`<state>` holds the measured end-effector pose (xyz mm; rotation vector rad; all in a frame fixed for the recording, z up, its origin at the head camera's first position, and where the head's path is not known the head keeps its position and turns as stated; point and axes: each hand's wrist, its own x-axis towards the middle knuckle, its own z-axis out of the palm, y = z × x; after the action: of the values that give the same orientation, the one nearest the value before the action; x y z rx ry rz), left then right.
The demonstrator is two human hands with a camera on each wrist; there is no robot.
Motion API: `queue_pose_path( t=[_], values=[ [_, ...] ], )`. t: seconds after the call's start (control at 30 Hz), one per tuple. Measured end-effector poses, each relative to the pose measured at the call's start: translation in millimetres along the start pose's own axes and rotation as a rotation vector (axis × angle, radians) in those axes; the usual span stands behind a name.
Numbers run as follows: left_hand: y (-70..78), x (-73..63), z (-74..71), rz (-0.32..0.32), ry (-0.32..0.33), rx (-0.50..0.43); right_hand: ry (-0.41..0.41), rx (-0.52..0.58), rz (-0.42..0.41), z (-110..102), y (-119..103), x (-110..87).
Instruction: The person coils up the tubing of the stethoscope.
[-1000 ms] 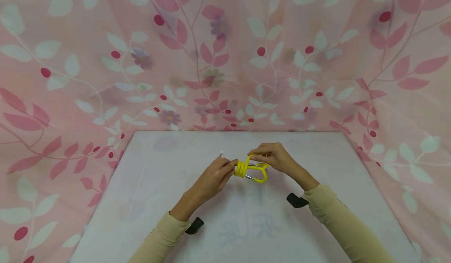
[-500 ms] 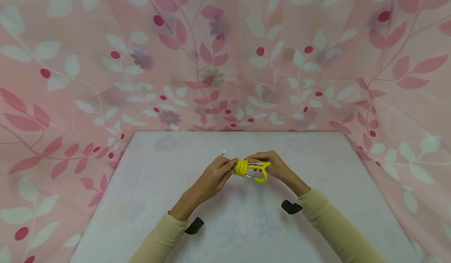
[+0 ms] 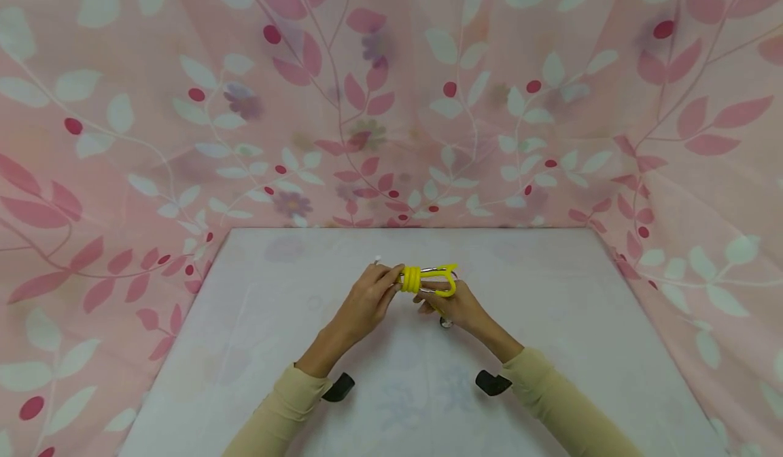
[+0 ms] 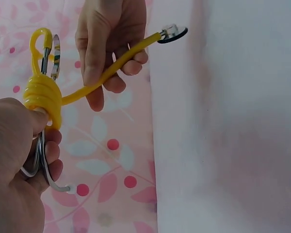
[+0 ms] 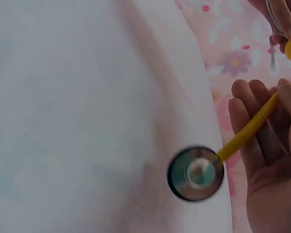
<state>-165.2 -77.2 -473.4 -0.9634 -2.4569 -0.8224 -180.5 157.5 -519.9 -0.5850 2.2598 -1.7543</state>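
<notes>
A stethoscope [image 3: 410, 279] with a yellow tube is held above the table. Several turns of its tube are wound around the metal ear tubes, making a tight coil [image 4: 42, 94]. My left hand [image 3: 361, 300] grips the metal ear tubes just below that coil. A pale ear tip [image 4: 72, 189] sticks out past its fingers. The loose end of the tube runs from the coil to my right hand [image 3: 463, 305], whose thumb pinches it against the fingers. Beyond this hand hangs the round chest piece [image 5: 195, 173], slightly blurred in the right wrist view.
A white-covered table [image 3: 275, 402] lies beneath both hands. Pink leaf-patterned cloth [image 3: 391, 103] hangs at the back and along both sides. A dark device [image 3: 339, 387] is at the left wrist, with a similar one [image 3: 493, 382] at the right.
My right hand has come from above the coil, around its far side, down to below it, carrying the loose tube end. The chest piece now shows under that hand. My left hand has shifted slightly upward.
</notes>
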Motion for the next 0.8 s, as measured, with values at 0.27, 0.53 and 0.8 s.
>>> queue_pose_path(
  t=[0.27, 0.53, 0.8],
  values=[
    [-8.0, 1.9, 4.9, -0.062, 0.001, 0.048, -0.013, -0.058, 0.058, 10.6, -7.6, -7.8],
    [-22.3, 3.3, 13.3, -0.061, 0.034, 0.111, -0.083, -0.1, 0.079, 15.5, -14.9, -12.5],
    [-32.3, 0.9, 17.7, -0.053, 0.034, 0.146, -0.083, -0.263, 0.027, 22.6, -25.2, -20.9]
  ],
)
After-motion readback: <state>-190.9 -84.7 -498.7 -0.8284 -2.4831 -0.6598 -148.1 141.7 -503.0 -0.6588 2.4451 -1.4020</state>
